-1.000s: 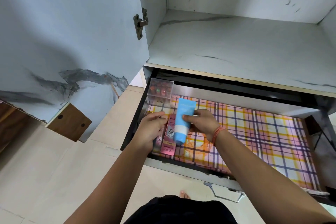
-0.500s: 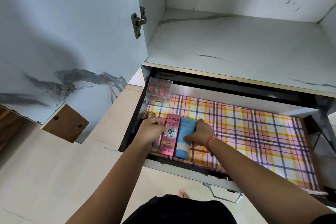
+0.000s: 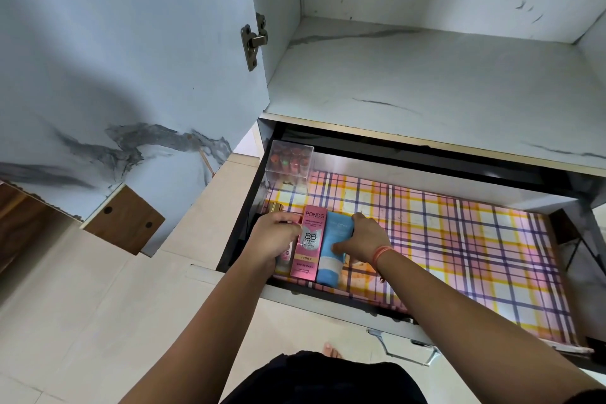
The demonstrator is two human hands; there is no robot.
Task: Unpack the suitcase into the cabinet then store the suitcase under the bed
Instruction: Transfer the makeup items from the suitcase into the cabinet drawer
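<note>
Both hands work the open cabinet drawer [image 3: 557,272]: right hand [image 3: 362,239] clasps a soft, light blue plastic tube [image 3: 333,252] mid-body; left hand [image 3: 273,239] closes on small cosmetics beside a stiff pink carton [image 3: 310,243].

Pink carton [image 3: 309,242], near the drawer's [image 3: 328,291] front-left corner: reads "POND'S", "BB+ CREAM", "IVORY". Smaller print is illegible. Blue tube [image 3: 333,249] lettering is unreadable.

Home bedroom, wardrobe cabinet [image 3: 426,82], drawer [image 3: 328,292] of cosmetics, tiled floor [image 3: 98,305]
</note>
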